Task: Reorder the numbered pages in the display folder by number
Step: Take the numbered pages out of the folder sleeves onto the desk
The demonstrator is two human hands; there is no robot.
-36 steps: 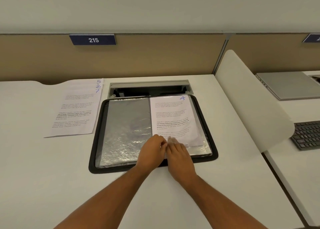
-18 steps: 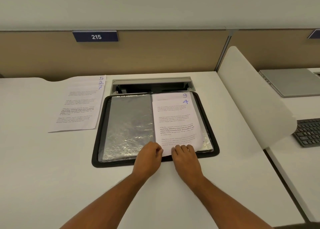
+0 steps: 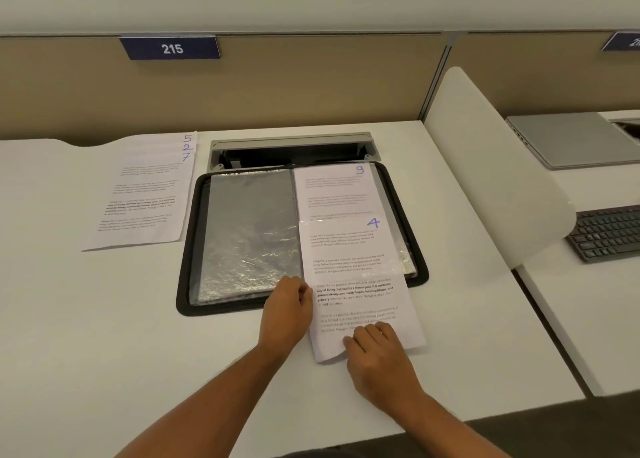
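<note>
a single head-worn wide-angle view looks forward and steeply down from close above the near edge of the desk, facing the far partition.

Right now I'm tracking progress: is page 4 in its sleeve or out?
Partly out: page 4 hangs past the folder edge onto the desk, right hand gripping it.

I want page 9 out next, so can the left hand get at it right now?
Probably not yet. Page 4, half pulled out, covers the lower part of page 9, and the left hand is holding down the folder edge; only the top of page 9 is exposed.
</note>
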